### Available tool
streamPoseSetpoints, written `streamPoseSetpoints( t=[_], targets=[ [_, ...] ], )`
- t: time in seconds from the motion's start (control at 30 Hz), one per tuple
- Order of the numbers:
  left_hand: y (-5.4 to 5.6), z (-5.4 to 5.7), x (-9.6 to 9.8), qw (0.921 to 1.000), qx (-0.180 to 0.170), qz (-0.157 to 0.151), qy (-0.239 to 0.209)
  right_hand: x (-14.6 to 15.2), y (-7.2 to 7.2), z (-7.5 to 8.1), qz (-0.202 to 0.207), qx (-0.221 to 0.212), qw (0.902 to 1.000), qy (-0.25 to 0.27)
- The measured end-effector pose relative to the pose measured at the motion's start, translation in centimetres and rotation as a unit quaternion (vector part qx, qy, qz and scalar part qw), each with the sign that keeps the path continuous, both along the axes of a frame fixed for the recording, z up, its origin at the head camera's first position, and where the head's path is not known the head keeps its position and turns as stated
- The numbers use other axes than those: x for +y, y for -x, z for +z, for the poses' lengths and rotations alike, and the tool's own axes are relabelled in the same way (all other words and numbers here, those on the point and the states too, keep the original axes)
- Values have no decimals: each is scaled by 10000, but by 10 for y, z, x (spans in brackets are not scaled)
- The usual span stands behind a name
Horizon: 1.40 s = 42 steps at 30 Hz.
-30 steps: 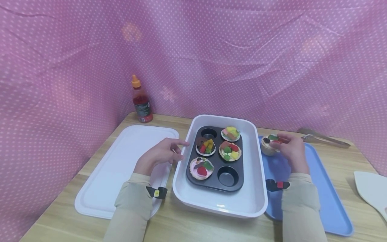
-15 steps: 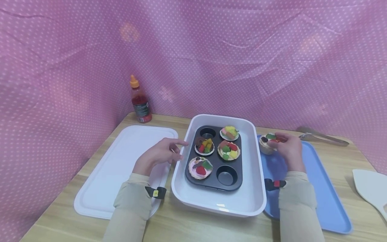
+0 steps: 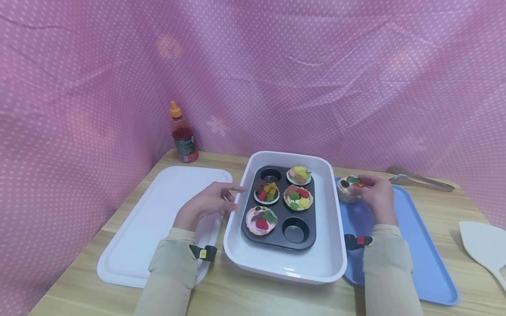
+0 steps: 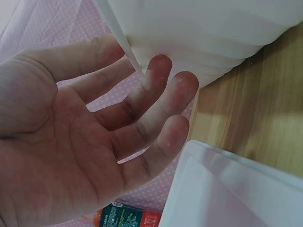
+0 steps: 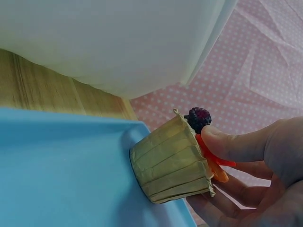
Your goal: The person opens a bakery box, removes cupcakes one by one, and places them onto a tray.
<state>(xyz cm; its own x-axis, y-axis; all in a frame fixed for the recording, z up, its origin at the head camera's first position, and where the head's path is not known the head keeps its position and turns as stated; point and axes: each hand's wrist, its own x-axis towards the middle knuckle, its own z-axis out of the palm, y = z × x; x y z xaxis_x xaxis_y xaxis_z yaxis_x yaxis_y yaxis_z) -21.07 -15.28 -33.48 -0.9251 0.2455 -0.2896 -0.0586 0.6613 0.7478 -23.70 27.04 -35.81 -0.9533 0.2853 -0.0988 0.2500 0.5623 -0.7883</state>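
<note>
My right hand (image 3: 379,195) holds a cupcake (image 5: 170,161) in a pleated paper cup at the far left corner of the blue tray (image 3: 419,263). Its thumb lies on the red and orange topping beside a blackberry; the other fingertips are at the cup's far side. The cup's base meets the tray. Over the left rim of the white bin (image 3: 284,274), my left hand (image 3: 207,202) has its fingers loosely spread, some outside the wall. Inside the bin lies a dark muffin pan (image 3: 272,240) with several fruit-topped tarts and cupcakes, including a pink one (image 3: 262,220).
A white tray (image 3: 158,224) lies left of the bin, with a sauce bottle (image 3: 184,136) behind it. Metal tongs (image 3: 423,179) rest beyond the blue tray. A white spatula (image 3: 482,245) is at the right. A pink dotted cloth (image 3: 276,87) hangs behind.
The view has shifted slightly. Both hands stay in place; the cupcake remains in my right hand at the tray's corner.
</note>
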Motion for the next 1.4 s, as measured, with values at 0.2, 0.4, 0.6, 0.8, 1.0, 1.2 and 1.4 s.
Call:
streamPoseSetpoints(
  t=[0.2,0.4,0.6,0.8,1.0,1.2,1.4],
  targets=[
    [1,-2,-1,10000,-8,-10,-37,-1,1,1,-7,-1,10000,-15],
    [2,-2,-2,10000,-41,-2,-87,0,0,2,163,58,9995,-277],
    [2,-3,-1,9999,-67,22,-87,3,-2,2,355,65,9983,-460],
    [2,-2,-1,9999,-82,32,-66,1,-7,13,484,69,9975,-505],
    [3,0,-2,9998,-51,-26,-193,-11,-13,41,394,328,9970,-588],
    [4,0,-3,9997,-53,-51,-225,-27,-24,69,429,672,9947,-656],
    [2,-1,-3,9995,-43,-79,-311,-50,-30,89,609,838,9929,-587]
  ],
)
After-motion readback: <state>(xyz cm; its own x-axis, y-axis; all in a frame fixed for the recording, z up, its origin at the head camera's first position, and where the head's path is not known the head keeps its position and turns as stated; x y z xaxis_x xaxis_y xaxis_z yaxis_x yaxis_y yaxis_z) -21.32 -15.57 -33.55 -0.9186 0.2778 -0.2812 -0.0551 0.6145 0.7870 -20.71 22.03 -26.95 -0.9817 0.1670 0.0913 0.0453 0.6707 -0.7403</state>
